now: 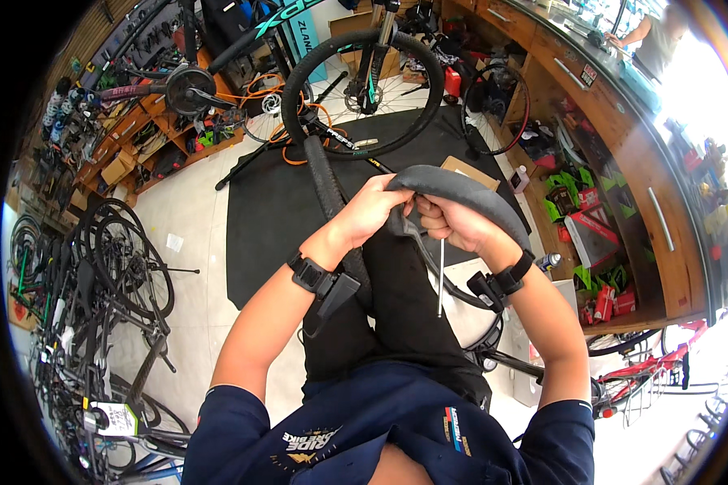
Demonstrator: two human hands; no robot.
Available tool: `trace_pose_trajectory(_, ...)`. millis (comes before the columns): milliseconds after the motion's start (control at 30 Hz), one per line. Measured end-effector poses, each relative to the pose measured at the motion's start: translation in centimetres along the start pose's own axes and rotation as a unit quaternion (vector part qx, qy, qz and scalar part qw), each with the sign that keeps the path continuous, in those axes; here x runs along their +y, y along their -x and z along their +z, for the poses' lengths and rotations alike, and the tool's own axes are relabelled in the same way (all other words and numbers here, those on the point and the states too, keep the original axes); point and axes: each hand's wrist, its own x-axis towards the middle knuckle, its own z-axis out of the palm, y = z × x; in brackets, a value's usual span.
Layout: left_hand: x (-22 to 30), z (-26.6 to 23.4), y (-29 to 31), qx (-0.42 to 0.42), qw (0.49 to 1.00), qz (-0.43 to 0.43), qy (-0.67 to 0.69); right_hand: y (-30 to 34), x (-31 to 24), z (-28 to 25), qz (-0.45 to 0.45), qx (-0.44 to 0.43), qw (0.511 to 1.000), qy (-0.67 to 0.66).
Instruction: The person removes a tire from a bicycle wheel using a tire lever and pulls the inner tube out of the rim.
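Note:
A black bicycle tyre (pixel 469 191) is bent in a loop before me, its smooth side arching over my right wrist. My left hand (pixel 372 210) is closed on the tyre's edge. Close beside it, my right hand (pixel 453 220) is curled under the arch, fingers gripping the tyre. A thin silver rod (pixel 440 279) points down from below the right hand; whether the fingers hold it is hidden. A treaded black tyre length (pixel 325 178) lies along my left thigh; I cannot tell whether it belongs to the same tyre. Both wrists carry black strapped devices.
Ahead, a bicycle's front wheel (pixel 301 81) stands on a black mat (pixel 259 218). Parked bicycles (pixel 129 267) crowd the left. A wooden counter with shelves (pixel 639 202) runs along the right, with another person (pixel 657 40) behind it. A red bicycle (pixel 647 368) stands at lower right.

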Motion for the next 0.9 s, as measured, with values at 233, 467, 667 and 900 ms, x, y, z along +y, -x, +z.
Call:
trace_pose_trajectory(233, -0.6, 0.3, -0.4, 0.007, 0.999, -0.004, 0.036, -0.3, 0.3, -0.9, 0.012, 0.005, 1.000, -0.008)
trace_pose_trajectory(467, -0.7, 0.1, -0.2, 0.012, 0.999, -0.016, 0.049, -0.6, 0.4, -0.5, 0.011, 0.010, 1.000, 0.006)
trace_pose_trajectory(667, -0.8, -0.2, -0.2, 0.017, 0.998, -0.014, 0.057, -1.3, 0.6, -0.9, -0.002, 0.014, 1.000, -0.014)
trace_pose_trajectory(900, -1.0, -0.3, -0.2, 0.025, 0.997, -0.022, 0.064, -1.5, 0.5, -0.6, 0.002, 0.015, 1.000, 0.006)
